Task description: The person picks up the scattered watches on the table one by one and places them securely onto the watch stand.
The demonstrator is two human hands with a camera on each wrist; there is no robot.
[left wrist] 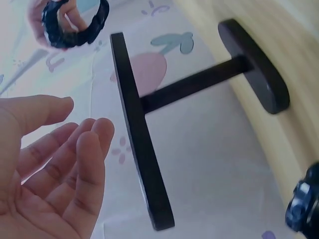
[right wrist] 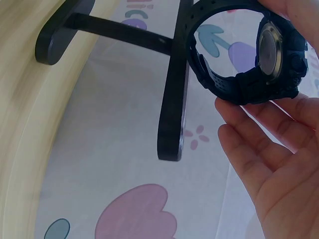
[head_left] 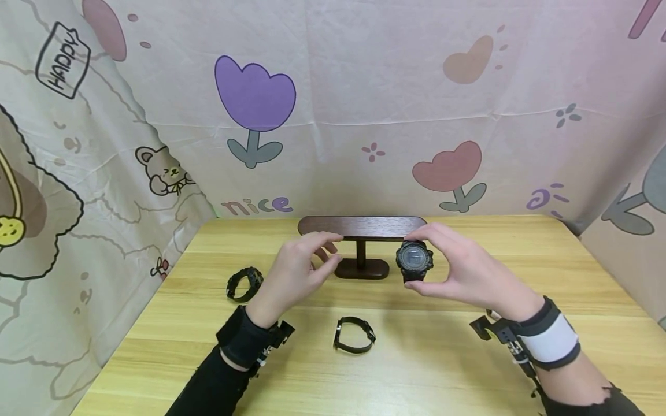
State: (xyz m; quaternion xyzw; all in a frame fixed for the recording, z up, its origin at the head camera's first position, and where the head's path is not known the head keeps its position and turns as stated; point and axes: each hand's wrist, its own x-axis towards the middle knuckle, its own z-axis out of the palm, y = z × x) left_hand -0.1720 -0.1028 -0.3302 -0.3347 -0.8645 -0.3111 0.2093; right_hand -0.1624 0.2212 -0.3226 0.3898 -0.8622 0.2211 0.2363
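Your right hand [head_left: 463,271] pinches the black digital watch [head_left: 414,260] between thumb and fingertips, holding it upright with its face toward you, just in front of the right end of the dark wooden T-shaped stand [head_left: 361,228]. The right wrist view shows the closed strap loop [right wrist: 219,74] level with the end of the crossbar; whether it touches the bar is hard to tell. Your left hand [head_left: 299,268] is released, fingers relaxed and lightly bent, grasping nothing, near the left end of the crossbar at 9 o'clock from the stand's post. A second black watch [head_left: 244,283] lies on the wooden table [head_left: 468,352] at 8 o'clock from the stand base. A thin black strap watch [head_left: 354,334] lies at 6 o'clock, well apart from both hands.
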